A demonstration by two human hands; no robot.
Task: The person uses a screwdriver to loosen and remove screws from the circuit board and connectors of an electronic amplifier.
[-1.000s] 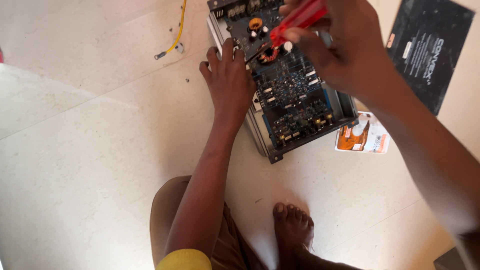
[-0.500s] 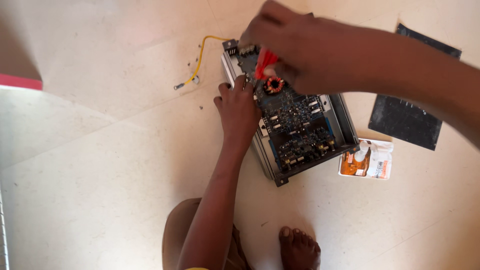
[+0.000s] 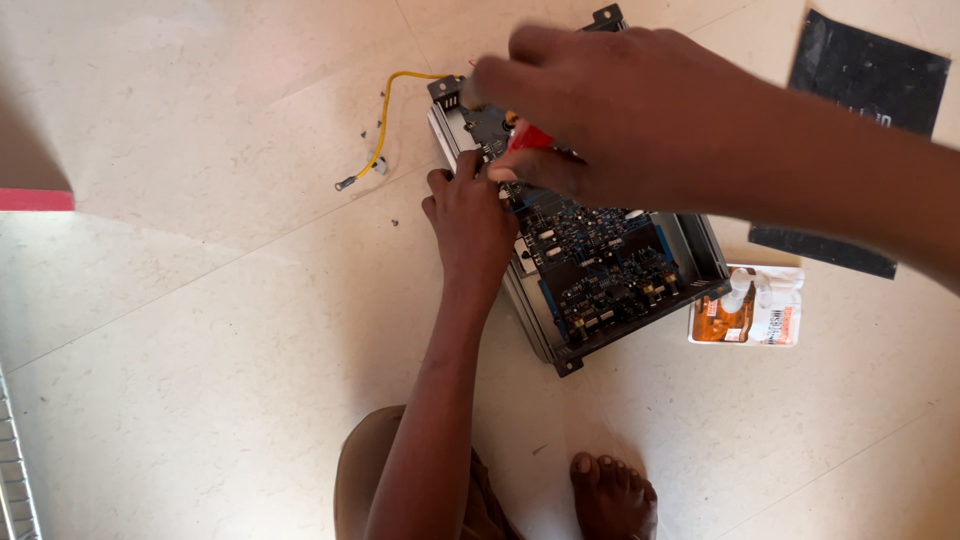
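Pale tiled floor (image 3: pixel 200 300) carries an open grey metal case holding a dark blue circuit board (image 3: pixel 600 265), long axis running away rightward; left hand (image 3: pixel 470 215) presses flat on its near edge, right hand (image 3: pixel 620 115) above, closed round a red-handled tool (image 3: pixel 528 138)

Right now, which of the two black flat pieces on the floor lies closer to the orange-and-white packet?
The narrow black strip, just above the orange-and-white packet. The larger black sheet lies farther off, near the top right corner.
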